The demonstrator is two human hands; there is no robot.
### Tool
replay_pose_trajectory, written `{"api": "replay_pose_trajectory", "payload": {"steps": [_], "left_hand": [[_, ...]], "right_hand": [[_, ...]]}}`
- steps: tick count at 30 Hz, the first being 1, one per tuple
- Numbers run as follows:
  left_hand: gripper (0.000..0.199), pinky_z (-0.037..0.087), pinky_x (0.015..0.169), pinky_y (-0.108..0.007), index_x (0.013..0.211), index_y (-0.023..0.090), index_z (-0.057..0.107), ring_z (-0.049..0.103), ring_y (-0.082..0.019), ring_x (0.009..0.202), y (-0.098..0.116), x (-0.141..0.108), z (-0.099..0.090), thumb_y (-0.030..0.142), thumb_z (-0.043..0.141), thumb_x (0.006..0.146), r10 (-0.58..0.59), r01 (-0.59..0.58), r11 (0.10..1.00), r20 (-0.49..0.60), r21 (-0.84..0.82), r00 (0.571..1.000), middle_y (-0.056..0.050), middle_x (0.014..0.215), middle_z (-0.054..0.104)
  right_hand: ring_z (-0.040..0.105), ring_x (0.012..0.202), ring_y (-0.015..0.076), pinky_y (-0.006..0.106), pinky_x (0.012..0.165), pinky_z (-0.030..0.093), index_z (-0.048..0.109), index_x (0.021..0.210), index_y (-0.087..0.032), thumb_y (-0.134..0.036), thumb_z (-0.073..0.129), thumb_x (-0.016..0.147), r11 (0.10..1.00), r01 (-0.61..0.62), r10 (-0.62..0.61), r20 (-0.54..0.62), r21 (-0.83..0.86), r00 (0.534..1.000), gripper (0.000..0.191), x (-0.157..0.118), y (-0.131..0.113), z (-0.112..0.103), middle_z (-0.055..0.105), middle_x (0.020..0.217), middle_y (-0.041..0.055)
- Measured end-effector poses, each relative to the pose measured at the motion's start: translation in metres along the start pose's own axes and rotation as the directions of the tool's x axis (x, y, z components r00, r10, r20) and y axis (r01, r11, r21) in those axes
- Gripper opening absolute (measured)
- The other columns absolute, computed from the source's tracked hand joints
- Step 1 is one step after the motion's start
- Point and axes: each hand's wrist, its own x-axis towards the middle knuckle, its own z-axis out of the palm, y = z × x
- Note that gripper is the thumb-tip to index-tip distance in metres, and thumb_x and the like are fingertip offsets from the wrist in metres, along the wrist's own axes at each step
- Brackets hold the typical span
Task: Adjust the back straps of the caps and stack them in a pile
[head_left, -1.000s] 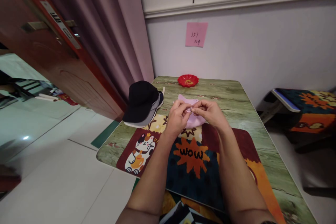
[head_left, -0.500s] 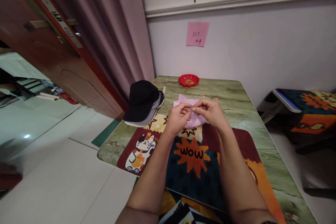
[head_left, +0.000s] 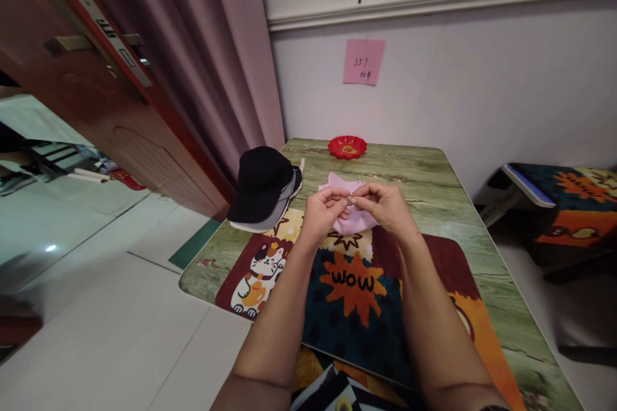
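Note:
Between the fingertips of my left hand [head_left: 327, 209] and my right hand [head_left: 383, 202] is a tiny silvery piece [head_left: 349, 200], too small to name. Both hands are closed in a pinch and their fingertips meet around it. Right beneath them a pink item [head_left: 354, 225] with a pointed, ear-like corner lies on the table; it looks like a dish or pouch, and my hands cover part of it. Some small bits [head_left: 360, 182] show near its far edge, not clear enough to make out.
A black cap [head_left: 263, 180] lies stacked on other caps at the left. Toward the back stands a red scalloped dish [head_left: 348, 148]. A colourful mat [head_left: 347, 308] covers the near part of the wood-patterned table [head_left: 409, 170]. To the right is another table [head_left: 578, 189] with a similar mat.
My hands stay almost in place, fingertips still together on the small silvery piece. The left fingers have shifted slightly. Nothing else on the table has moved.

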Motion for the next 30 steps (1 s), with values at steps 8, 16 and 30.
{"api": "replay_pose_trajectory", "payload": {"steps": [8, 16, 30], "left_hand": [[0.032, 0.049, 0.054, -0.023, 0.092, 0.014, 0.065, 0.06, -0.01, 0.054, -0.001, 0.001, 0.001, 0.026, 0.079, 0.066, 0.003, -0.004, 1.0, 0.009, 0.02, 1.0, 0.002, 0.067, 0.062], [0.04, 0.042, 0.056, -0.02, 0.101, 0.017, 0.058, 0.052, -0.007, 0.054, 0.003, 0.0, 0.005, 0.014, 0.066, 0.062, 0.048, -0.048, 0.999, -0.073, 0.008, 0.996, 0.006, 0.066, 0.059], [0.041, 0.03, 0.046, -0.019, 0.094, 0.016, 0.054, 0.042, -0.004, 0.041, 0.005, 0.005, 0.012, 0.013, 0.069, 0.056, -0.163, 0.11, 0.964, -0.213, -0.241, 0.963, 0.009, 0.053, 0.051]], "right_hand": [[0.065, 0.068, 0.0183, 0.031, 0.065, 0.053, 0.072, 0.075, -0.019, -0.041, 0.078, 0.075, 0.997, 0.016, -0.015, 0.007, -0.075, 1.0, 0.023, 0.0, 0.0, -0.001, 0.072, 0.076, 0.0052], [0.063, 0.07, 0.0157, 0.03, 0.067, 0.053, 0.075, 0.106, -0.024, -0.028, 0.074, 0.08, 0.942, 0.181, -0.138, 0.163, -0.284, 0.977, 0.027, -0.001, -0.008, -0.002, 0.072, 0.102, 0.0064], [0.067, 0.08, 0.0208, 0.034, 0.076, 0.056, 0.075, 0.101, -0.026, -0.019, 0.067, 0.078, 0.873, 0.264, -0.259, 0.067, -0.411, 0.963, 0.025, 0.0, -0.003, 0.011, 0.074, 0.097, 0.0053]]}}
